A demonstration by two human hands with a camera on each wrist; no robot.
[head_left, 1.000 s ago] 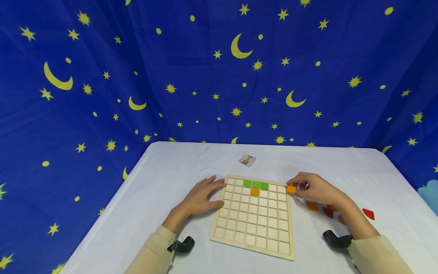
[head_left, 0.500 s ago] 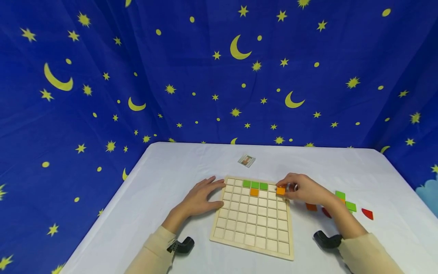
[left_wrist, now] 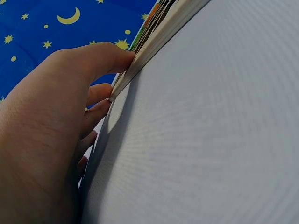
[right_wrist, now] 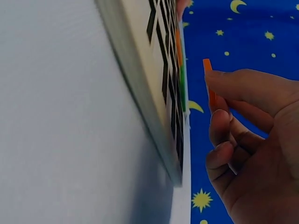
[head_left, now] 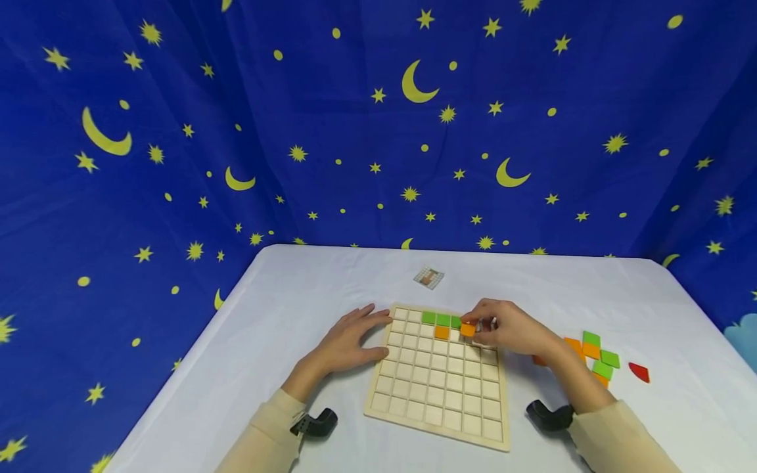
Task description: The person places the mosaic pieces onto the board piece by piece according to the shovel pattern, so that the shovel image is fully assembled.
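Two hands shared the work at the desk [head_left: 331,276], and the left hand [head_left: 347,341] lay with its fingers extended and parted, touching the left edge of a wooden grid board [head_left: 436,380]; it gripped nothing and seemed to steady the board. Past the board's far edge lay a small card [head_left: 429,277], its pattern too fine to read, though it was probably the guide for the layout. Three green tiles [head_left: 443,320] sat side by side in the board's far row, and one orange tile [head_left: 442,332] filled the cell just on the near side of the middle green. To the right, with a bare cell between, a second orange tile [head_left: 468,330] was tilted above the grid, clear of its surface, pinched in the fingers of the right hand [head_left: 514,323]. The step in hand looked like adding this tile to the second row from the far side. The next move likely called for bringing it over its cell, levelling it, lowering it square between the ridges and loosening the pinch without nudging its neighbours; which cell was meant could not be told. Farther right, loose orange and green tiles [head_left: 603,370] lay beside the right arm [head_left: 576,374], some partly hidden, and a red piece [head_left: 639,372] lay just apart from them.
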